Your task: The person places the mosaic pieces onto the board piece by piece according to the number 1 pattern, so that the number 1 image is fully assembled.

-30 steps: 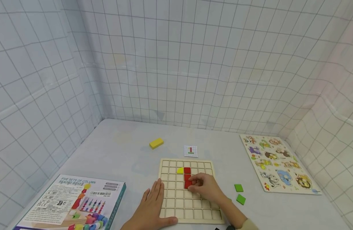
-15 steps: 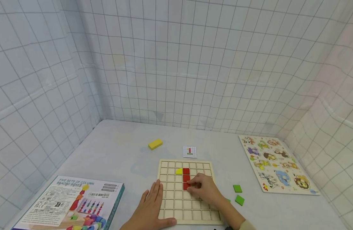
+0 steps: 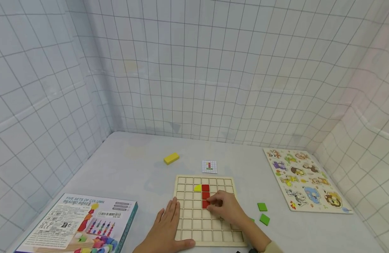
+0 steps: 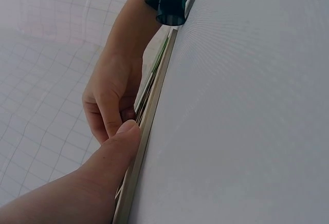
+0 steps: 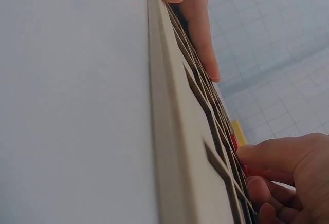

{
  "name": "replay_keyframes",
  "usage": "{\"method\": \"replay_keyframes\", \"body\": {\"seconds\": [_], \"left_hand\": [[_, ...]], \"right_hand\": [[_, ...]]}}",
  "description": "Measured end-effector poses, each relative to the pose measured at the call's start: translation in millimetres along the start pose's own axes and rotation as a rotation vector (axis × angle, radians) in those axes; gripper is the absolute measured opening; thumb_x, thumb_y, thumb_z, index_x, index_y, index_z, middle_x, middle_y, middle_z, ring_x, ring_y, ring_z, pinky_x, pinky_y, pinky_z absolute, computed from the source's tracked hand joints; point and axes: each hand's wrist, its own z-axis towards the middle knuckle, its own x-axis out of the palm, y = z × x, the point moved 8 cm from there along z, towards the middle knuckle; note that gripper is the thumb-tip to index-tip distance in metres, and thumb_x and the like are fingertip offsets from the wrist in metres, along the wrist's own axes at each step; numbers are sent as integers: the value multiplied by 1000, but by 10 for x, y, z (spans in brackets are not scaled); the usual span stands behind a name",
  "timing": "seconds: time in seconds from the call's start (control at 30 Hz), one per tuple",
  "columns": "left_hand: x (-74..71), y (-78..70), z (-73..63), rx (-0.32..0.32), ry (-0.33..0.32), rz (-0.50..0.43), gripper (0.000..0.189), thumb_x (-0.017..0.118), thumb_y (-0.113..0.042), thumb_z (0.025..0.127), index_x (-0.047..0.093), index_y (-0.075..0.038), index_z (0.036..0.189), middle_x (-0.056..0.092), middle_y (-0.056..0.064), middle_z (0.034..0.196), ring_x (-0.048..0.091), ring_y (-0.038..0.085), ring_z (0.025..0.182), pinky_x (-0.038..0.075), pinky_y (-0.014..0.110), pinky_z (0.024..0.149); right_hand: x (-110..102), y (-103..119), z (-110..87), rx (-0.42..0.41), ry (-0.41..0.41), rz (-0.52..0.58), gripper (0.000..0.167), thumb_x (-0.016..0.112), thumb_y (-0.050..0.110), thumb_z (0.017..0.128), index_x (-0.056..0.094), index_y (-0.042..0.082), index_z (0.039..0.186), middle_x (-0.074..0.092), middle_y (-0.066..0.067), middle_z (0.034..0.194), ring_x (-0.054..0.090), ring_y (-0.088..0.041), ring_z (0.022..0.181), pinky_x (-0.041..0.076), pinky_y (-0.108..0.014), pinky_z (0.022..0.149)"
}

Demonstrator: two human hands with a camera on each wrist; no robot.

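Note:
A pale wooden grid board (image 3: 187, 233) lies before me. My left hand (image 3: 164, 225) lies flat along its left side, with the thumb (image 4: 126, 131) over the front edge. Three red tiles (image 3: 205, 188) run down one column, and a yellow quarter-round tile (image 3: 198, 188) sits left of the top one. My right hand (image 3: 227, 209) pinches the lowest red tile (image 3: 205, 204) at its right side with thumb and forefinger, the other fingers curled. In the right wrist view the thumb (image 5: 252, 154) is right at the red, and the hand hides part of the tile.
Green tiles (image 3: 262, 207) lie right of the board, one partly behind the right forearm. A small pattern card (image 3: 209, 167) and a yellow block (image 3: 171, 158) lie beyond it. An animal puzzle board (image 3: 318, 209) is at right, a bead-set box (image 3: 64, 214) at left.

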Motion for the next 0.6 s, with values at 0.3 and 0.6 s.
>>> {"method": "replay_keyframes", "body": {"seconds": [0.3, 0.6], "left_hand": [[11, 6, 7, -8, 3, -13, 126, 57, -80, 75, 15, 12, 151, 6, 25, 159, 9, 41, 146, 12, 62, 111], [17, 17, 13, -21, 5, -1, 128, 57, -81, 73, 15, 11, 151, 6, 25, 159, 9, 40, 146, 12, 61, 111]], "right_hand": [[-28, -78, -24, 46, 15, 91, 18, 77, 17, 85, 73, 9, 101, 64, 5, 87, 55, -9, 74, 48, -23, 65], [-194, -196, -123, 109, 11, 207, 18, 75, 18, 87, 72, 7, 101, 65, 0, 87, 60, -14, 77, 50, -24, 67]]}}
